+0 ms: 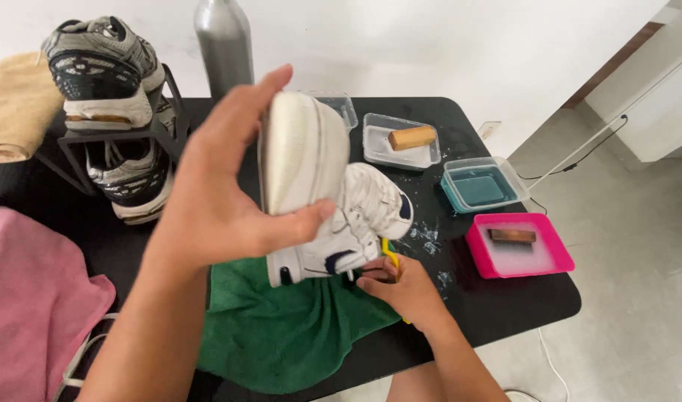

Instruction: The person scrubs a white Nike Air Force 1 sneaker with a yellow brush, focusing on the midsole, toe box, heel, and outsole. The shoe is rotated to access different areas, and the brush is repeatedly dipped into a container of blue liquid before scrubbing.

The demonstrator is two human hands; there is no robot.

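My left hand [214, 197] grips a white sneaker [333, 201] by its heel and sole, holding it tilted on its side above a green towel [281, 327]. The pale sole faces me and the dark-trimmed upper points right and down. My right hand [402, 289] is closed around a small yellow-handled brush [390, 257], pressed against the lower side of the sneaker near its toe. Most of the brush is hidden by the shoe and my fingers.
On the black table [504, 298]: a pink tray [521, 246] with a brown brush, a tub of blue liquid [481, 186], a clear tray holding a wooden block [409, 138]. A rack with grey sneakers [106, 74], a metal bottle [223, 41], pink cloth [28, 298], tan cloth [13, 104].
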